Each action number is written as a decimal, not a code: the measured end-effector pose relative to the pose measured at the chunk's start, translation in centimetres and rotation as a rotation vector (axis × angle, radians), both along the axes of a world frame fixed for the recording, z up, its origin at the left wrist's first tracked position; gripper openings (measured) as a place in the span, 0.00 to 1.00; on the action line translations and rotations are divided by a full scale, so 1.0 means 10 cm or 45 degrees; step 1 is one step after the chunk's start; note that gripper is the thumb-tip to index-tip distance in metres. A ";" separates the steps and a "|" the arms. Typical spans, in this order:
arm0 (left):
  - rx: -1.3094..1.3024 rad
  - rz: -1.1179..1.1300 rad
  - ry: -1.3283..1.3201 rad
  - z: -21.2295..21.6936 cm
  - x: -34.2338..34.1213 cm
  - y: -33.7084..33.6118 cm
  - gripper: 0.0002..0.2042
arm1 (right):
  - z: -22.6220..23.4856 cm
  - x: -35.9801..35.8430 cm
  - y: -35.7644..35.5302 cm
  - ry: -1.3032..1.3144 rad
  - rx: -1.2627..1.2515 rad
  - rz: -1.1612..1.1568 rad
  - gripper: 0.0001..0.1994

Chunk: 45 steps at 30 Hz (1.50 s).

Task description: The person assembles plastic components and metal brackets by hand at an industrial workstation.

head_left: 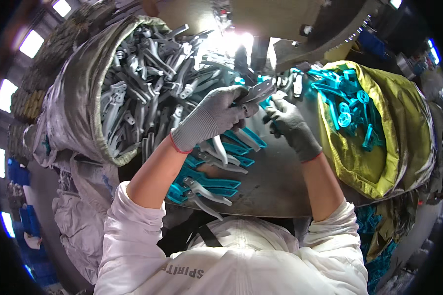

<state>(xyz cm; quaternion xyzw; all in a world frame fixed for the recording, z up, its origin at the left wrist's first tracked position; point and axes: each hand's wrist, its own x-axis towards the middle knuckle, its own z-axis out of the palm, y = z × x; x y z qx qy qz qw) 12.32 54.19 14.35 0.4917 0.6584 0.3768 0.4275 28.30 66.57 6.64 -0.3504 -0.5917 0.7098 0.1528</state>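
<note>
The left hand pinches one grey part; the right hand's fingers curl, hold unclear. One grey sack and one yellow sack flank the desk.

Dark grey, smooth worktable bears, left of centre toward near edge, loose cluster of teal, elongated handle-shaped pieces; curved, pale-grey, metallic-looking lever pieces lie among and across them.

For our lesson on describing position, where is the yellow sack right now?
In the head view, the yellow sack is on the right side, to the right of the gloved right hand, with teal parts in its mouth.
</note>
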 end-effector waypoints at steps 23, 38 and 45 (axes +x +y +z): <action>-0.108 0.377 -0.650 -0.45 -0.06 0.33 0.15 | 0.55 0.93 0.35 0.199 0.170 -0.314 0.20; -0.138 0.336 -0.735 -0.48 -0.12 0.34 0.14 | 0.55 0.51 0.40 -0.017 0.847 -0.662 0.22; -0.107 0.345 -0.763 -0.47 -0.11 0.34 0.12 | 0.22 0.06 0.25 0.357 -0.155 -0.216 0.29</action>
